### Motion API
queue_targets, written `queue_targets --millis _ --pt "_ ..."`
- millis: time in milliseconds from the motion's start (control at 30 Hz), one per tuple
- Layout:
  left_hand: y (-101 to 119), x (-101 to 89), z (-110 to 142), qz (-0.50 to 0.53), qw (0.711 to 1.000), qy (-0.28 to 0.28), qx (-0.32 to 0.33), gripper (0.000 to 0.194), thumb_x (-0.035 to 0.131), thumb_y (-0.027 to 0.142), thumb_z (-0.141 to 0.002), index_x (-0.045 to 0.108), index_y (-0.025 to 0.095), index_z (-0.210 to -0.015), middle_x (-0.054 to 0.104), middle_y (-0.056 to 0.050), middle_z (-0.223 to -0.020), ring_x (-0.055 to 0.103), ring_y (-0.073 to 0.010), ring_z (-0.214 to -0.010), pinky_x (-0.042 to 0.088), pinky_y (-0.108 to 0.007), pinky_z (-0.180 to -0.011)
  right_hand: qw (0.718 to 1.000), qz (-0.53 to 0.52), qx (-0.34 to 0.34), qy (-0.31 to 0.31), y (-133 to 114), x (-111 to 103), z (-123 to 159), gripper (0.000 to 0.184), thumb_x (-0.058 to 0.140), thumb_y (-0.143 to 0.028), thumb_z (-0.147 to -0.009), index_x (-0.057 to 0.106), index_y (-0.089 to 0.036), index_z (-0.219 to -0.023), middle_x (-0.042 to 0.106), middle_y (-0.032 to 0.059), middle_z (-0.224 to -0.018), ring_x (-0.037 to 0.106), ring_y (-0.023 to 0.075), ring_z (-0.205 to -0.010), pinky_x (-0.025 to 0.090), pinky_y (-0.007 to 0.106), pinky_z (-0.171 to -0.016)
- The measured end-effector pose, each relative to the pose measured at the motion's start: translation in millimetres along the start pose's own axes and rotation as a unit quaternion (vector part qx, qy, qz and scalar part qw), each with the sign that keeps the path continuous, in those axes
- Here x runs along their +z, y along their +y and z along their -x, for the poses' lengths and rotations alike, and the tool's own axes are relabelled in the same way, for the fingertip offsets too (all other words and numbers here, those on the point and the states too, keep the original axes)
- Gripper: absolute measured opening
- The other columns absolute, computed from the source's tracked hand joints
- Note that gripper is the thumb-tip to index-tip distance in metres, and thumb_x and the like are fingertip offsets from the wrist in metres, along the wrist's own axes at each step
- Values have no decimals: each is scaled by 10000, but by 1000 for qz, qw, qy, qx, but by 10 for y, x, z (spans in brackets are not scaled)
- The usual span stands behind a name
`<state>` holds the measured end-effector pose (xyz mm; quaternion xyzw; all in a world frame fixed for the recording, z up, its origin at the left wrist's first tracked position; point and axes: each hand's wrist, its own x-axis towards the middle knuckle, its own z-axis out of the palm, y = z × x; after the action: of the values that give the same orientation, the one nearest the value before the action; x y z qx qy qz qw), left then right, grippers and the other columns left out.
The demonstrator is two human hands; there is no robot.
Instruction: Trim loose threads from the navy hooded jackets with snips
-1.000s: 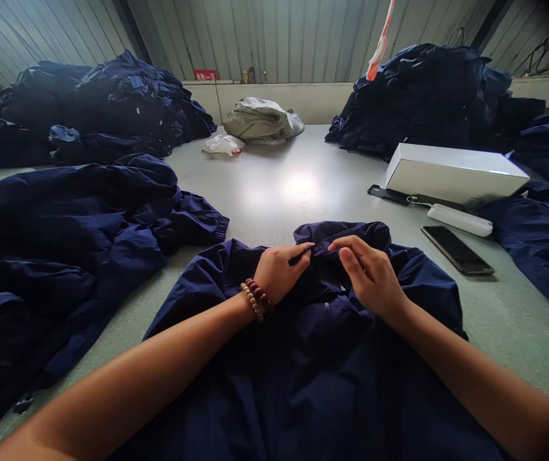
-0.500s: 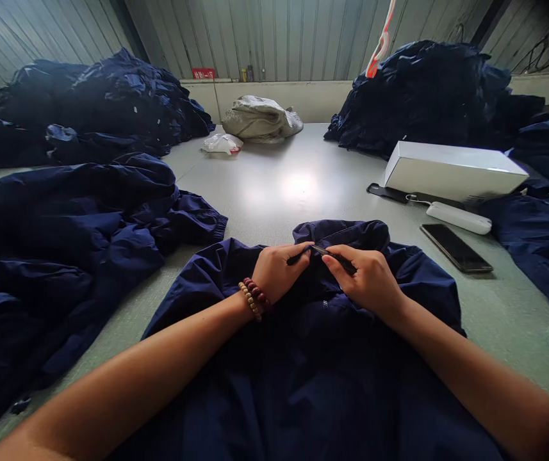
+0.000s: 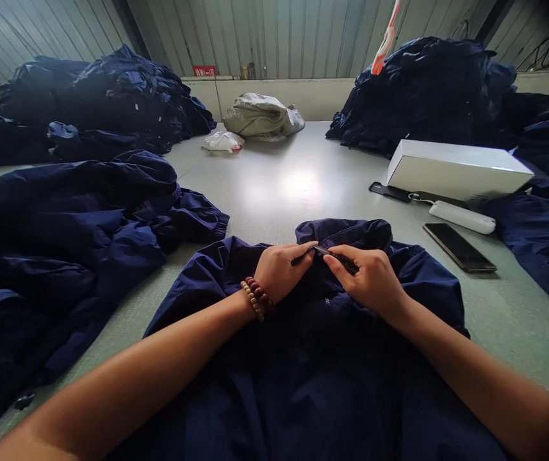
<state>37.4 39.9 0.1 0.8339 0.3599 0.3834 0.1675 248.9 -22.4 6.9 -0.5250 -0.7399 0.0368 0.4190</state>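
A navy blue jacket with a hood at its far end lies spread in front of me. My left hand, with two beaded bracelets at the wrist, pinches a bit of the jacket's dark cloth between thumb and fingers. Close beside it, my right hand is closed around a slim dark tool with a narrow pointed tip. The tip points left and reaches the left fingertips. Exactly what it touches is too small to make out. A small white mark shows on the cloth below the hands.
Another navy garment lies left. Large heaps of navy clothing stand at the back left and back right. On the right are a white box, a white corded device and a phone. A grey-white sack sits behind.
The whole view has shifted very slightly. Both hands keep almost the same grip and place, with the tool's tip still at the left fingertips.
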Motion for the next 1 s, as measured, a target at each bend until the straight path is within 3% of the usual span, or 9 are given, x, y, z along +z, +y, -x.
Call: queue_targets --millis 567,1000 --pt "-6 14 5 -22 1000 1 7 308 675 296 -1043 810 279 -1320 869 -44 -1033 795 -184 -817 590 -298 -803 1000 -4 1 -11 -13 -17 -2 271 658 -411 -1045 828 -209 -1106 858 75 -963 812 247 -776 595 335 -728" --pt "4 13 5 -21 1000 -1 4 306 679 282 -1035 813 269 -1310 870 -42 -1064 817 -206 -898 594 -311 -839 1000 4 -10 -1 -13 -5 5 255 664 -401 -1040 829 -217 -1104 859 70 -949 816 249 -773 591 337 -724"
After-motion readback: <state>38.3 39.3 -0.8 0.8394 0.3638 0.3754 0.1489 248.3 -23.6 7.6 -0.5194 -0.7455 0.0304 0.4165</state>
